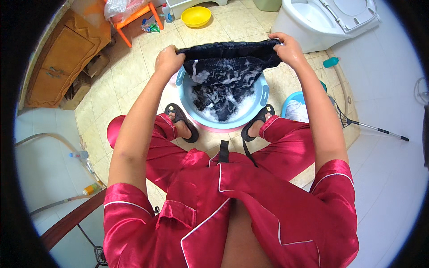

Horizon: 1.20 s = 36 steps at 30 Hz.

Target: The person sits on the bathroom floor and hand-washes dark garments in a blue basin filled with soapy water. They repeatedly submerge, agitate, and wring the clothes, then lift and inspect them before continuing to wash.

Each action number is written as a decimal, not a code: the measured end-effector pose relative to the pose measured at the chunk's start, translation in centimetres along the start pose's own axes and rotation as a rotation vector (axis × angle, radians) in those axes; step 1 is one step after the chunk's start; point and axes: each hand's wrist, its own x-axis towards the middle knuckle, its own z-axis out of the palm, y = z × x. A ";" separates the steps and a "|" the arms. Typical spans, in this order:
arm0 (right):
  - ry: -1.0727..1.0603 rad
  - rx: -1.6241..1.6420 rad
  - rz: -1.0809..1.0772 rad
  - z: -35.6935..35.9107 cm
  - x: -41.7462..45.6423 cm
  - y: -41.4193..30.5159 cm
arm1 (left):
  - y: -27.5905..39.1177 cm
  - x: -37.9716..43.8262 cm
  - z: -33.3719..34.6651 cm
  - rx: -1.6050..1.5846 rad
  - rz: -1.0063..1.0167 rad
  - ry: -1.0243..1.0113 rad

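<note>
A wet black garment point(228, 68), streaked with white suds, is stretched out above a light blue plastic basin point(187, 107). My left hand point(168, 60) grips one end of its gathered upper edge, and my right hand point(287, 49) grips the other end. The lower part of the cloth hangs down into the basin. Dark fabric and foamy water point(224, 104) show inside; where the held piece ends among them I cannot tell. A pink rim point(214, 129) peeks out beneath the basin, which stands on the tiled floor between my feet.
To the right are a blue tub point(287, 104) with white cloth, a metal-handled tool point(378, 129), a green bottle point(331, 62) and a toilet point(301, 26). Beyond the basin lies a yellow bowl point(196, 16). An orange stool point(137, 16) and a wooden cabinet point(63, 53) stand left.
</note>
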 end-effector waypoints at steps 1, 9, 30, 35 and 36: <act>-0.021 0.067 0.082 -0.1 0.2 0.1 | -0.4 -0.3 -0.3 0.059 0.026 -0.076; -0.011 -0.131 0.020 0.1 0.7 3.4 | -2.6 -2.4 0.1 -0.223 -0.150 -0.527; -0.117 -0.207 0.304 7.7 -8.8 -2.9 | 7.5 -5.0 -7.4 -0.952 0.056 -0.243; 0.062 0.240 0.376 -2.5 -5.3 -2.9 | 4.0 -6.4 -12.4 -0.171 0.319 -0.052; 0.190 0.507 0.383 -4.0 -5.8 -4.8 | 3.3 -7.0 -13.2 -0.021 0.367 -0.078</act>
